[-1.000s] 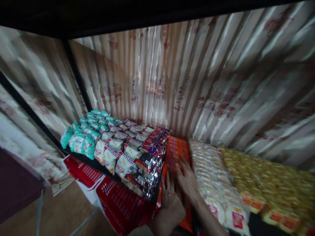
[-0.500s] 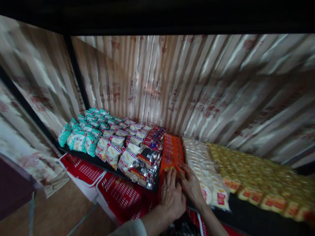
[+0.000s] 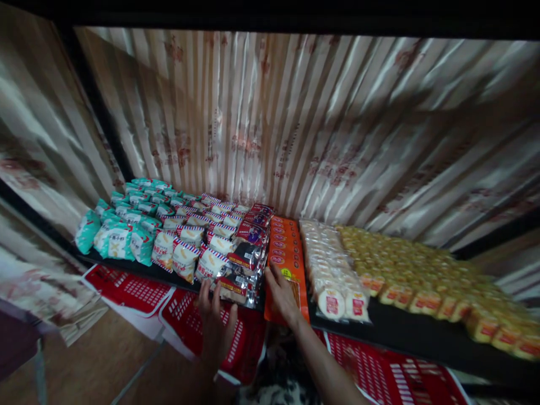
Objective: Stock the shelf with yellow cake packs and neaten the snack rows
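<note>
A row of orange snack packets (image 3: 284, 236) overlaps from back to front on the shelf. My right hand (image 3: 283, 298) lies at the left side of the front orange packet, fingers stretched out and touching it. My left hand (image 3: 217, 318) is raised at the shelf's front edge, its fingers apart and holding nothing. Just beyond its fingertips are dark red and black packets (image 3: 248, 253), stacked in an overlapping row. White snack bags with striped tops (image 3: 185, 259) stand to their left.
Teal snack bags (image 3: 120, 239) fill the shelf's left end. Clear-wrapped round white cakes (image 3: 331, 301) and yellow wrapped buns (image 3: 426, 298) line the right. Below the black shelf (image 3: 405, 326) are red plastic baskets (image 3: 126, 289). A patterned curtain (image 3: 248, 112) hangs behind.
My left hand has come off the orange packets and moved left toward the dark packets. My right hand has shifted to the orange packets' left side. The view has moved slightly.
</note>
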{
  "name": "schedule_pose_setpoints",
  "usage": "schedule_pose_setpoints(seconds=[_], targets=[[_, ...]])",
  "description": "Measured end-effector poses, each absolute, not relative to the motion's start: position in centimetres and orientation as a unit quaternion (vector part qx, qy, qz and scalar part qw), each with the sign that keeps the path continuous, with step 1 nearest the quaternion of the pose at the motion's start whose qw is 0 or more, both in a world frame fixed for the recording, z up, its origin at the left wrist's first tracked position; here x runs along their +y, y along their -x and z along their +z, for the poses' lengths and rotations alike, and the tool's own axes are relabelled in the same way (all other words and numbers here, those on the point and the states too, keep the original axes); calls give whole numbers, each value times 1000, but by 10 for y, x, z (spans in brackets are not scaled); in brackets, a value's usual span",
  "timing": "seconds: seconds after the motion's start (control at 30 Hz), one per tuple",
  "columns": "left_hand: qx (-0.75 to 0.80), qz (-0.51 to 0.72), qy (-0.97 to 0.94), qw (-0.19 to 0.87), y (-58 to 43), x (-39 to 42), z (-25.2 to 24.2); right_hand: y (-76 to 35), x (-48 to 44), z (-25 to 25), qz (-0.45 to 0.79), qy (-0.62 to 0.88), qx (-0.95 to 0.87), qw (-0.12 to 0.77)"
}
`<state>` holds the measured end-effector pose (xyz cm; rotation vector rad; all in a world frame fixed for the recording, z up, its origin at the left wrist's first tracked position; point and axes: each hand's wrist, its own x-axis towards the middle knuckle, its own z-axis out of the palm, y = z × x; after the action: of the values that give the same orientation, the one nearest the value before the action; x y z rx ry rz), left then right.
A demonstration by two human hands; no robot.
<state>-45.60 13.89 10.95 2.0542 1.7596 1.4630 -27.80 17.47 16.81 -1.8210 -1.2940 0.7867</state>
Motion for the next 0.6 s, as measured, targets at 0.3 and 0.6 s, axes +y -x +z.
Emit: schedule_pose_setpoints(seconds=[0.3,0.6], targets=[[522,500,-689,60,459,141,94,289,181,175,372,674,-472,429],[536,556,-607,186,465,138,94,296,170,175,398,674,-425,454]])
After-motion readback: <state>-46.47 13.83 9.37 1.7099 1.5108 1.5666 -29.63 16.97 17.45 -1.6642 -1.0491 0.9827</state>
